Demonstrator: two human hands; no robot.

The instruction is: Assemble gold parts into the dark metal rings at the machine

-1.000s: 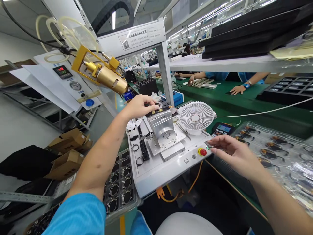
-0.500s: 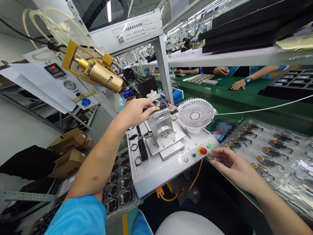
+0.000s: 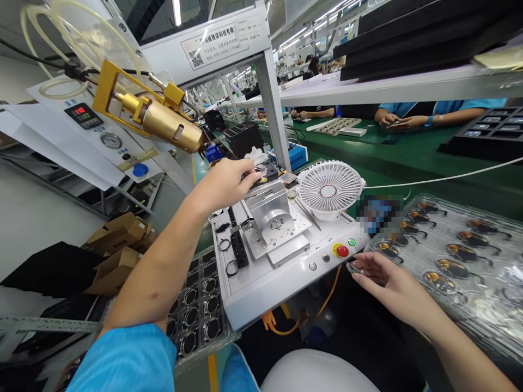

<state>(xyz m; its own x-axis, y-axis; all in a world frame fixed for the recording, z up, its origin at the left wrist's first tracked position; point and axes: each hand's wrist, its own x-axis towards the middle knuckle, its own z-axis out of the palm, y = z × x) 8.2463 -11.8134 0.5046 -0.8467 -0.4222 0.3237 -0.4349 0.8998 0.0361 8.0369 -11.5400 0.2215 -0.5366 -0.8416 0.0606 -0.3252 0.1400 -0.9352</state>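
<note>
My left hand point(image 3: 229, 182) reaches over the silver fixture block point(image 3: 272, 212) on the white machine base point(image 3: 261, 283), its fingers pinched on a small round part at the block's far top edge. My right hand point(image 3: 386, 283) hovers low at the machine's right front corner, just below the red stop button point(image 3: 342, 251). Its fingers are spread, and the fingertips touch the near corner of a clear blister tray point(image 3: 469, 272) that holds several dark and gold parts.
A white desk fan point(image 3: 330, 189) stands right of the fixture. A gold dispensing head point(image 3: 163, 122) hangs upper left. A black tray of ring parts point(image 3: 200, 310) lies lower left. Cardboard boxes point(image 3: 118, 245) sit on the floor. Other workers' hands point(image 3: 392, 121) rest across the green bench.
My right hand dropped from beside the green button down to the blister tray's near corner. My left hand stayed at the fixture's top, with its fingers closing into a pinch.
</note>
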